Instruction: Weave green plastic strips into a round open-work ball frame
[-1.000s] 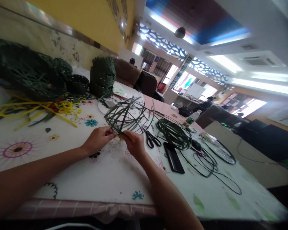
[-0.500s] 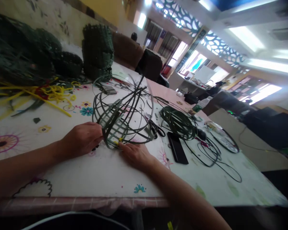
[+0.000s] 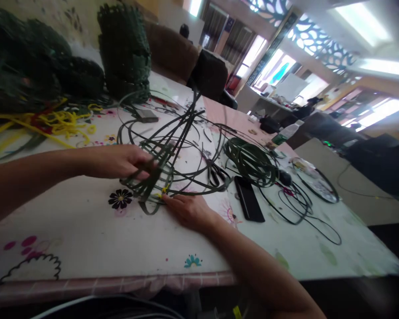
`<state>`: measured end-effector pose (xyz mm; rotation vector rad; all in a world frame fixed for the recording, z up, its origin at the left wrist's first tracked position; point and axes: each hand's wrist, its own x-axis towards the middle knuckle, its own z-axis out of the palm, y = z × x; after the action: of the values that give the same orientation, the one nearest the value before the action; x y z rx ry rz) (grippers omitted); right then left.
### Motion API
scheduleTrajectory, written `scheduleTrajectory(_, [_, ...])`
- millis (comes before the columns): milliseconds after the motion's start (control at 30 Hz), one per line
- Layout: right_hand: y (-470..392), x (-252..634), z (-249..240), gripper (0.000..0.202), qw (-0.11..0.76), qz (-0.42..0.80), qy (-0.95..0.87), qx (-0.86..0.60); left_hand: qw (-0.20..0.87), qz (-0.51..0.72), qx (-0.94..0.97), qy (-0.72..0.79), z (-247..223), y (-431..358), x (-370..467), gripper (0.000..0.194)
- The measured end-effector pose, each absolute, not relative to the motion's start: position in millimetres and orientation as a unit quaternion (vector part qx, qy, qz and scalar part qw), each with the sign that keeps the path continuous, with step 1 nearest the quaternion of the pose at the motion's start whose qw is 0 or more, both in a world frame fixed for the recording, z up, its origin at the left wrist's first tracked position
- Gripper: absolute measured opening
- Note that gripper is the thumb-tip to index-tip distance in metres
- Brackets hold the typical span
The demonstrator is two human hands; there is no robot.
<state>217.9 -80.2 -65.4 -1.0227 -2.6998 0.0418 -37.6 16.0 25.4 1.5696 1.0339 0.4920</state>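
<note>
Dark green flat strips (image 3: 186, 128) rise and cross from a half-woven basket base (image 3: 173, 173) lying on the flowered tablecloth. My left hand (image 3: 128, 161) is among the strips at the base's left side, its fingers closed around some of them; motion smears the fingertips. At the near edge, my right hand (image 3: 188, 210) pinches the base beside a small yellow tie (image 3: 164, 190). A loose strip loop (image 3: 149, 208) sticks out toward me between the hands. Black-handled scissors (image 3: 214, 173) lie just right of the weave.
A coil of green strip (image 3: 249, 161) and a black phone (image 3: 249, 199) lie to the right. Back left stand a tall dark green woven basket (image 3: 124, 53) and yellow strips (image 3: 60, 126). A small grey block (image 3: 146, 116) sits behind the weave.
My left hand has moved up and right from the base's near left edge, in among the strips. The base's left side has shifted with it. My right hand stays at the yellow tie.
</note>
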Motion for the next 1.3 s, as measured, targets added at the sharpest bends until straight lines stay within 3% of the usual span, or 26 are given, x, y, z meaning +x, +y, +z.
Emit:
scheduleTrajectory(100, [-81, 218, -65, 0.042, 0.110, 0.025, -0.929, -0.353, 0.683, 0.049, 0.620, 0.385, 25, 20, -17, 0.031])
scheduleTrajectory(200, [-80, 219, -66, 0.042, 0.120, 0.036, -0.930, -0.347, 0.674, -0.029, 0.634, 0.379, 4, 20, 3, 0.024])
scheduleTrajectory(267, [-78, 220, -66, 0.038, 0.140, 0.045, -0.930, -0.336, 0.631, -0.025, 0.673, 0.384, -17, 19, 9, 0.014])
scheduleTrajectory(433, [-76, 221, -63, 0.026, 0.168, 0.076, -0.924, -0.335, 0.500, 0.113, 0.803, 0.303, -51, 20, 2, 0.008])
scheduleTrajectory(600, [-74, 220, -59, 0.017, 0.148, 0.077, -0.920, -0.355, 0.364, 0.068, 0.904, 0.213, -52, 16, -7, 0.017])
scheduleTrajectory(767, [-73, 220, -57, 0.023, 0.166, 0.082, -0.923, -0.337, 0.389, 0.053, 0.884, 0.254, -49, 13, -7, 0.023])
scheduleTrajectory(900, [-73, 220, -57, 0.021, 0.168, 0.081, -0.923, -0.337, 0.503, 0.025, 0.821, 0.267, -51, 17, -9, 0.033])
scheduleTrajectory(1000, [-73, 220, -59, 0.019, 0.171, 0.072, -0.921, -0.342, 0.562, 0.030, 0.767, 0.308, -53, 17, -7, 0.030])
scheduleTrajectory(1300, [-74, 220, -56, 0.026, 0.116, 0.082, -0.927, -0.346, 0.383, 0.058, 0.852, 0.353, -41, 4, 2, 0.024])
